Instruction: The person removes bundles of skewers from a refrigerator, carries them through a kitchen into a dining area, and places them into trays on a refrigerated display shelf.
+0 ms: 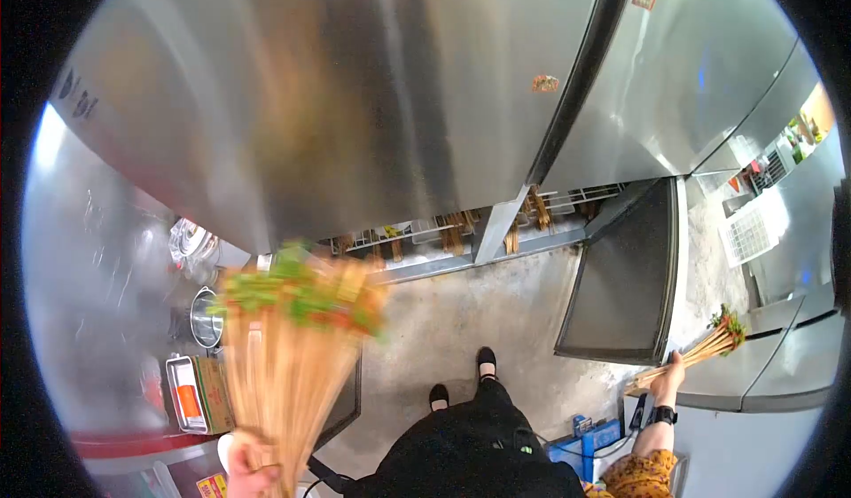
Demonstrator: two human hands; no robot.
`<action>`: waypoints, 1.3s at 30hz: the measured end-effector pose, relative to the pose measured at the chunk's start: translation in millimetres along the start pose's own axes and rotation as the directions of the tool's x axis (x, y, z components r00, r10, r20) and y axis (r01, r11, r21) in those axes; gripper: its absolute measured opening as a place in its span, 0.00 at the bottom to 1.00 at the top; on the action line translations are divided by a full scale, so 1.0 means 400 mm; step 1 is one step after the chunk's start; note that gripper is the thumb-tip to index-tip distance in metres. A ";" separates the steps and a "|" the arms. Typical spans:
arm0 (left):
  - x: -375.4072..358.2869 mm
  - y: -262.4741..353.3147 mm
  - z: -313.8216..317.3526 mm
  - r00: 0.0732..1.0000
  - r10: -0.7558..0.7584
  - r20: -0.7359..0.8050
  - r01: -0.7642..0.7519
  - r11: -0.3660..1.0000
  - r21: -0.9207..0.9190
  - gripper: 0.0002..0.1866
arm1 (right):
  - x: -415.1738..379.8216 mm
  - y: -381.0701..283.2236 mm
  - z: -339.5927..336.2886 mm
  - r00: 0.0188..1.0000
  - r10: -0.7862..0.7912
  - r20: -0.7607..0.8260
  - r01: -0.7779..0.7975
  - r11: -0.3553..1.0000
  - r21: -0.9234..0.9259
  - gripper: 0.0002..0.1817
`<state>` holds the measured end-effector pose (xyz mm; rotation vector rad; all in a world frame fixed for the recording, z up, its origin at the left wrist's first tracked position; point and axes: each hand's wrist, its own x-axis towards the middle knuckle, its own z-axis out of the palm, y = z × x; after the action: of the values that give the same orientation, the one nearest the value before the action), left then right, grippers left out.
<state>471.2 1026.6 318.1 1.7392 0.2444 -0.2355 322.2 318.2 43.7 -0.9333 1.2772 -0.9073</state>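
At the lower left, my left hand (pixel 253 464) is wrapped round the lower ends of a large bundle of wooden skewers (pixel 288 365). Green, yellow and reddish food, blurred by motion, tops these sticks. My right hand (pixel 669 381), with a dark band on its wrist, reaches out at the right and grips a smaller bundle of skewers (pixel 705 347) with green and red tips pointing right. Its fingers are partly hidden. The two bundles are far apart.
Large steel doors (pixel 443 72) fill the upper view. Below them, an open cabinet shows wire racks (pixel 567 198) with more skewers. A dark-framed open door (pixel 620 276) stands at right. At left are a metal pot (pixel 206 316) and tray (pixel 184 396); a blue frame (pixel 589 440) is low right.
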 end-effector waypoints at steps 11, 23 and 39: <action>0.174 -0.328 -0.383 0.734 0.438 -0.519 -0.321 0.897 0.302 0.25 | -0.241 0.068 0.382 0.851 0.280 0.444 -0.399 0.895 0.200 0.07; 0.099 -0.750 -0.446 0.860 -0.219 -0.462 -0.236 0.632 -0.738 0.23 | -0.280 0.125 0.209 0.906 0.360 0.222 -0.371 0.928 0.012 0.06; 0.125 -0.497 0.231 0.973 -0.217 -0.081 -0.066 0.075 -0.995 0.27 | -0.308 0.130 0.047 0.894 0.445 0.055 -0.448 0.886 0.121 0.07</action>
<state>458.8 972.5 100.5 0.2599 0.5126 0.0892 333.0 452.8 40.8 -0.5101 1.3211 -0.6018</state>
